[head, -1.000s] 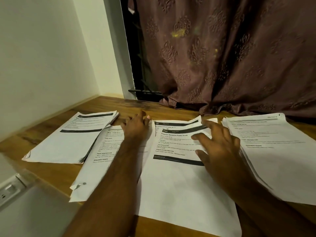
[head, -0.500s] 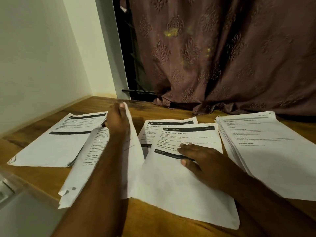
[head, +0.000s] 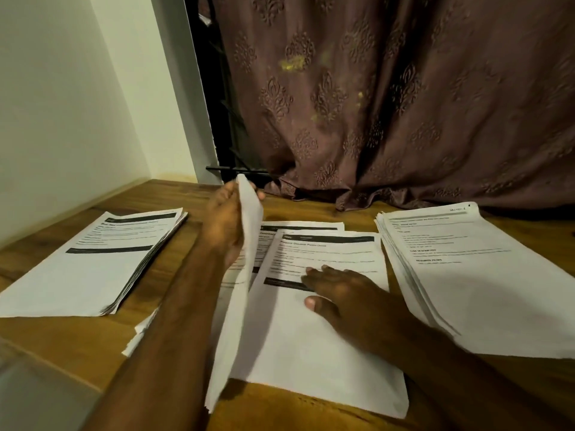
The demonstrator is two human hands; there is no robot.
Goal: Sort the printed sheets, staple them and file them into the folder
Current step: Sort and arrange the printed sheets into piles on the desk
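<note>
- Printed sheets lie in 3 groups on the wooden desk [head: 77, 343]: a thick pile at far left [head: 93, 262], a thick pile at right [head: 466, 281], and a few loose pages in the middle under my hands.
- I judge the step in hand to be sorting; I see no stapler and no folder, so stapling and filing are not yet begun.
- My left hand [head: 225, 225] pinches a lifted sheet [head: 239, 300] at its far edge, thumb and fingers clamped on the paper, which stands almost on edge between the 2 middle pages.
- My right hand [head: 339, 290] lies flat on the middle page [head: 326, 353], fingers straight and spread, pressing it to the desk and gripping nothing.
- Next I would carry the lifted sheet to whichever pile it belongs to; that calls for reading its heading first and keeping the pinch light, since a single page bends and drags its neighbours.
- Writing: the middle page's bold heading seems to end in "Drink", but the rest is too blurred to read. The right pile shows small headings like "TASK DESCRIPTION" and "REQUIRED PROPS", and a corner label perhaps "SECTION". The left pile's text I cannot read.
- A patterned brown curtain [head: 404, 104] hangs at the far side.
</note>
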